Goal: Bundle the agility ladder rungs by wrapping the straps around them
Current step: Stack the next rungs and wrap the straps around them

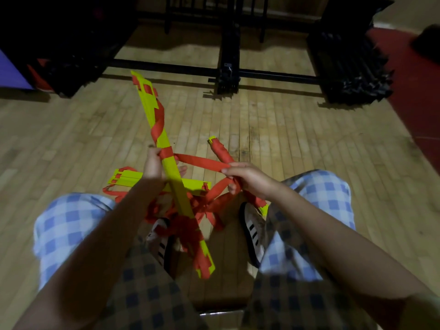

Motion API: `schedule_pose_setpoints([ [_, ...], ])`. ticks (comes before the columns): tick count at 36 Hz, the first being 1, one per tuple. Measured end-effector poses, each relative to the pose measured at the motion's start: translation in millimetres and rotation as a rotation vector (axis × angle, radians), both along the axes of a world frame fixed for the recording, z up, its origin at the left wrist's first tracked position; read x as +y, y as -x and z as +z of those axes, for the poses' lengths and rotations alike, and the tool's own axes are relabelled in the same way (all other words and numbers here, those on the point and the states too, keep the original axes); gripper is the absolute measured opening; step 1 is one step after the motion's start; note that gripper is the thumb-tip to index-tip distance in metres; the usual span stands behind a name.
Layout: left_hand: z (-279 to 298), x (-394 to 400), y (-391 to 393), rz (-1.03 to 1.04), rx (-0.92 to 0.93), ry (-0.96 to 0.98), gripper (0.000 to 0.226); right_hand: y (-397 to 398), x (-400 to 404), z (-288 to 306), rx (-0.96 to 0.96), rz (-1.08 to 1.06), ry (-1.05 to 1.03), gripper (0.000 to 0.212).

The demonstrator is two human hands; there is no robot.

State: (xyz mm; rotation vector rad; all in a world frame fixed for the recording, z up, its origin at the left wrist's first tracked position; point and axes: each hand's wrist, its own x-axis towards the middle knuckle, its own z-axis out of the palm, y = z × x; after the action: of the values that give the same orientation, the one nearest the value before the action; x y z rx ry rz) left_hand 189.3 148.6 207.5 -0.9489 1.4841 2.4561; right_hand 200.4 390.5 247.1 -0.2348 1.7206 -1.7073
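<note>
A stack of yellow ladder rungs [173,173] runs from far upper left down toward me, with orange strap wound around its upper part. My left hand [154,164] grips this stack at its middle, just below a strap loop. An orange strap [201,161] stretches taut from that loop to my right hand [247,178], which pinches it between thumb and fingers. A second bundle [222,152], fully wrapped in orange, lies on the floor behind my right hand. More yellow rungs [126,178] and loose orange straps [166,208] lie tangled between my feet.
I sit with knees apart in blue checked trousers, with striped shoes [253,232] on the wooden floor [285,129]. Black metal frames [228,75] and dark stacked gear [352,67] stand ahead. A red mat [414,96] lies at the right.
</note>
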Motion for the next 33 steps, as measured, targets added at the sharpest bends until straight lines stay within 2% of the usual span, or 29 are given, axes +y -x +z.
schedule_pose_setpoints([
  [4,-2,-5,2,0.042,-0.012,-0.004,0.036,3,2,2,-0.024,-0.035,0.028,0.018],
  [8,-1,-4,0,0.042,0.050,-0.021,0.005,7,4,0,-0.031,-0.055,0.089,0.019],
  [10,-4,-6,-5,-0.003,0.028,-0.009,0.013,8,4,0,-0.031,-0.056,0.099,0.021],
  [12,-9,-10,-6,-0.062,0.002,0.107,0.021,8,5,0,-0.029,-0.065,0.104,0.023],
  [15,-14,-12,-5,-0.042,-0.032,0.195,0.021,8,6,-1,-0.032,-0.067,0.107,0.022],
  [20,-12,-11,-4,0.024,-0.069,0.083,0.025,7,5,-1,-0.010,-0.042,0.069,0.026],
  [24,-13,-14,-2,0.088,0.021,0.023,0.023,6,5,-2,-0.013,-0.041,0.053,0.018],
  [27,-14,-14,3,0.159,0.124,-0.105,0.044,6,5,-3,-0.002,-0.029,0.039,0.018],
  [30,-13,-17,4,0.277,0.114,-0.149,0.033,6,6,-5,0.000,-0.010,0.031,0.023],
  [33,-20,-27,7,0.366,0.082,-0.173,0.028,6,6,-7,0.016,0.006,0.028,0.019],
])
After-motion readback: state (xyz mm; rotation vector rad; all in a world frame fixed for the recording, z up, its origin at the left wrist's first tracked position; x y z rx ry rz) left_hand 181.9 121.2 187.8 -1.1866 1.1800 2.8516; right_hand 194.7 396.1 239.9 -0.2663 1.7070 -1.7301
